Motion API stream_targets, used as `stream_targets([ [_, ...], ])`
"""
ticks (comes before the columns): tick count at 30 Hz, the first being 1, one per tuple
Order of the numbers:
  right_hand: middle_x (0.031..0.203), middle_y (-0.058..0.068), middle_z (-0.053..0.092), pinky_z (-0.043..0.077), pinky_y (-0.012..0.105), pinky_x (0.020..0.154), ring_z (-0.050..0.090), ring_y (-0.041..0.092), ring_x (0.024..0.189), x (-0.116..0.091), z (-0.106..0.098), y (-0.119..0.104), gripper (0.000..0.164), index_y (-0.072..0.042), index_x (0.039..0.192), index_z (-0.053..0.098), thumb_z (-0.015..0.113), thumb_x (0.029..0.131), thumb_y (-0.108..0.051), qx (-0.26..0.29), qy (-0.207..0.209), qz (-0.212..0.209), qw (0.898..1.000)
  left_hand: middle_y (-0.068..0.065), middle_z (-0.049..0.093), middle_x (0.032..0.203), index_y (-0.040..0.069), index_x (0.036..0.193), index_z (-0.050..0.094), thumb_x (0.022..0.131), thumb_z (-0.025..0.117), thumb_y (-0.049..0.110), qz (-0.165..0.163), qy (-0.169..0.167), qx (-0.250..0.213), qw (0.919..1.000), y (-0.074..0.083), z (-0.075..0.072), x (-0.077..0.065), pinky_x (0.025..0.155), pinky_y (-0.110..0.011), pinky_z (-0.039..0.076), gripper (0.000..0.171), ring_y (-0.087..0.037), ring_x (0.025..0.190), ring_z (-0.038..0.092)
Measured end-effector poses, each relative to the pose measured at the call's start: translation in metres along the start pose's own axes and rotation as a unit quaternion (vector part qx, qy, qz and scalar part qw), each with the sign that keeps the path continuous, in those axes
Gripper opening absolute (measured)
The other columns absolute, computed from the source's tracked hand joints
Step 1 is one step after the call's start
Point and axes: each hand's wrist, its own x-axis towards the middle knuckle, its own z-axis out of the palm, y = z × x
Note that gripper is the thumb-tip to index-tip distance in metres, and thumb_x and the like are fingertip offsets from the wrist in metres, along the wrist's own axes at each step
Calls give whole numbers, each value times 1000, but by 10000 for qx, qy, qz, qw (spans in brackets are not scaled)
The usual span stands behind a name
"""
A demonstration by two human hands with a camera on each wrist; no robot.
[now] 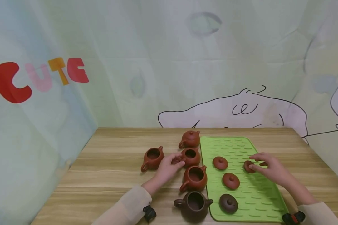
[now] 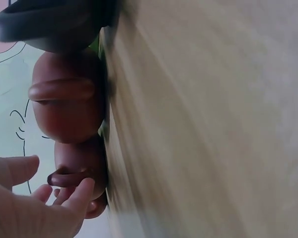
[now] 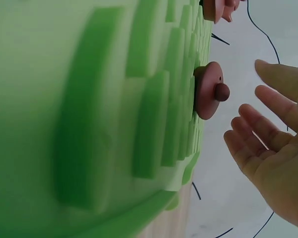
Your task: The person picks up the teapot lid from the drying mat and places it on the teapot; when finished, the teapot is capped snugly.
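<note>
My left hand (image 1: pixel 169 166) is at the handle of a small reddish-brown lidless teapot (image 1: pixel 190 157). In the left wrist view its thumb stands apart from the fingers, which lie right by the handle (image 2: pixel 67 179). Over the right part of the green mat (image 1: pixel 258 206), my right hand (image 1: pixel 270 168) reaches around a small round lid (image 1: pixel 248 167). The right wrist view shows that lid (image 3: pixel 209 91), knob outward, with a gap between it and the spread, relaxed fingers. Two reddish lids, one (image 1: pixel 220 163) behind another (image 1: pixel 231 181), and a dark brown lid (image 1: pixel 228 203) lie on the mat.
Along the mat's left edge stand a lidded teapot (image 1: pixel 190 139) at the back, a lidless reddish teapot (image 1: pixel 195 178) and a dark brown teapot (image 1: pixel 195 206) in front. Another lidless teapot (image 1: pixel 153 158) sits left of the row on the wooden table (image 1: pixel 101 175). A printed curtain (image 1: pixel 129 62) hangs behind.
</note>
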Motion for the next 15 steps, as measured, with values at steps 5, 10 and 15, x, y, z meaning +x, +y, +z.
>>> stream_targets([
  [5,112,19,64,54,30,74,59,35,99,-1,0,5,31,5,112,66,72,86,-12,42,-104,140,9998,-20,67,100,-9,112,64,88,67,4,-92,27,-43,9999,-1,1,0,77,-29,50,27,-27,90,62],
  [10,113,21,63,55,30,74,59,40,102,0,1,6,32,5,111,66,72,86,-13,229,-331,281,9988,-20,67,101,-8,109,65,88,66,3,-159,101,-9,9998,-3,2,0,76,-27,50,24,-24,89,61],
  [15,109,19,64,54,24,72,60,38,102,0,2,7,31,3,110,67,73,85,-14,447,-596,449,9962,-20,68,101,-8,105,67,88,66,1,-102,92,45,9999,-4,2,1,77,-28,50,20,-23,89,62],
])
